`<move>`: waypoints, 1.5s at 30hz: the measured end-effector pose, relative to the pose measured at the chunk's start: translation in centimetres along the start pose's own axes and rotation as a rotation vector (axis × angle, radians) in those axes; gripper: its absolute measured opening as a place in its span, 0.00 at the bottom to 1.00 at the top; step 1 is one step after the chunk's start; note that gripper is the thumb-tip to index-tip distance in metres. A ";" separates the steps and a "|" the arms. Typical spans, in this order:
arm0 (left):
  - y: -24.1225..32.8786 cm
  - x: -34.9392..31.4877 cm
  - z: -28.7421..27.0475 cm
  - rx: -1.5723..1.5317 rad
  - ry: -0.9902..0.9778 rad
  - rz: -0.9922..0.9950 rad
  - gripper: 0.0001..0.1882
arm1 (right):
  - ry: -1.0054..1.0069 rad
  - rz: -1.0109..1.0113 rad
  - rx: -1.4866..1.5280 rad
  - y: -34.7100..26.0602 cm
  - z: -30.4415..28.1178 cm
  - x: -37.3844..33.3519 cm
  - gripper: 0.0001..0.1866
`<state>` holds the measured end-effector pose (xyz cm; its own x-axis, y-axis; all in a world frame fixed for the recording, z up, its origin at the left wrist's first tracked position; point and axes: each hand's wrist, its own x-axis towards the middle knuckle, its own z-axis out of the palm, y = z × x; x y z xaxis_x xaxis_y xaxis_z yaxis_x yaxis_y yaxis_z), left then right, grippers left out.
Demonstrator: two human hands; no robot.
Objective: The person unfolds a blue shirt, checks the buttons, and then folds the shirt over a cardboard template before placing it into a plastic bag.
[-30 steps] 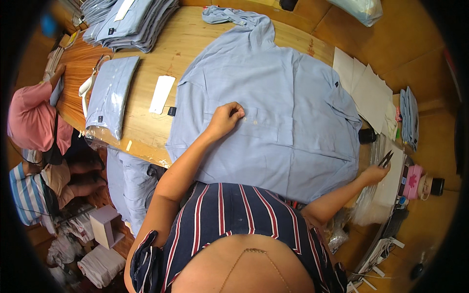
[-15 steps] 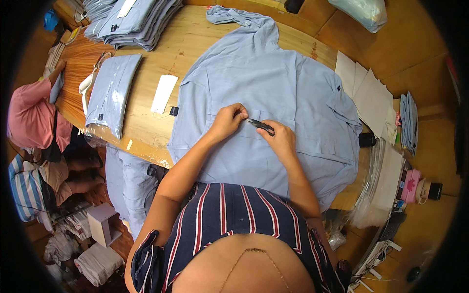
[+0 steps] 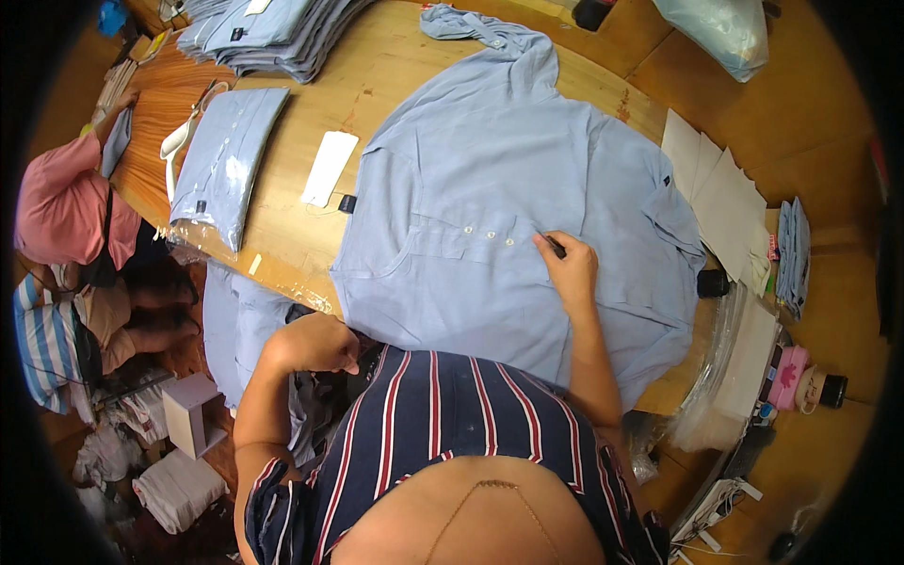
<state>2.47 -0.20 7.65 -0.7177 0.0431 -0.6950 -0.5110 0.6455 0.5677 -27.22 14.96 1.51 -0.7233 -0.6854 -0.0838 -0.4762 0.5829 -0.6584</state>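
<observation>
Off our counter (image 3: 381,56) and the blue shirt (image 3: 527,160) spread on it, back near our striped top (image 3: 457,405), swings our left hand (image 3: 325,344), curled, contents hidden, while our right hand (image 3: 573,271) clasps black snips (image 3: 556,248) beside pale buttons (image 3: 491,234).

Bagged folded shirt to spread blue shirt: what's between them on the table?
Head view: a white tag on the wooden tabletop, plus a small dark label at the near-left edge of the spread blue shirt.
</observation>
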 end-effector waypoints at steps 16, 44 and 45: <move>1.4 17.6 -2.6 0.057 1.208 0.297 0.04 | -0.071 -0.165 0.105 -1.6 4.0 0.1 0.15; -0.3 2.3 1.8 0.059 0.203 0.064 0.07 | -0.213 -0.153 0.167 -4.2 3.8 -0.3 0.13; -0.8 4.4 2.2 0.003 0.585 0.122 0.07 | -0.217 -0.137 0.192 -4.7 3.9 -0.2 0.13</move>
<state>0.76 1.18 3.13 -0.9130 -0.3095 -0.2659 -0.4077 0.6642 0.6265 -22.93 10.63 1.64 -0.5256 -0.8410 -0.1282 -0.4438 0.3996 -0.8021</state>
